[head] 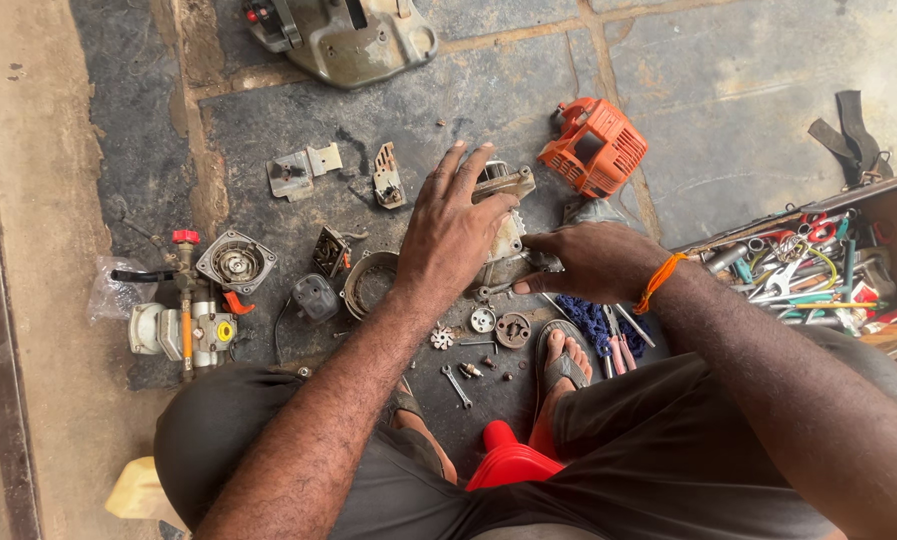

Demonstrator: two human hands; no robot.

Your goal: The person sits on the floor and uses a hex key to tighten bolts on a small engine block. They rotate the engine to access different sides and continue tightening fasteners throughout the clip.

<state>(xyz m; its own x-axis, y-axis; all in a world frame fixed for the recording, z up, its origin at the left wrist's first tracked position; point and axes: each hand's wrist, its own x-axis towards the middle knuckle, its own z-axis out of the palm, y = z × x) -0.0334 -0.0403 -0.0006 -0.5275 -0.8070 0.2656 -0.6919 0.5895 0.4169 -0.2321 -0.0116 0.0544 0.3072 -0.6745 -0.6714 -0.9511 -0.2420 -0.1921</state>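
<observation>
My left hand [453, 228] lies flat with fingers spread on a small grey engine block [503, 185] that sits on the stone floor. My right hand [590, 262], with an orange thread around the wrist, is closed around a small metal tool [546, 262] pressed against the block's near side. Small loose parts lie just below the hands: a round gear [513, 330], a white disc [482, 320], a small wrench [456, 385] and a few bolts. My feet in sandals rest near them.
An orange engine cover [595, 147] lies beyond the block. A pump with a red knob [188, 320] and a round recoil housing [236, 262] sit at left. An open toolbox [818, 265] full of tools is at right. A grey casing [343, 40] lies at top. Pliers [618, 345] rest on blue cloth.
</observation>
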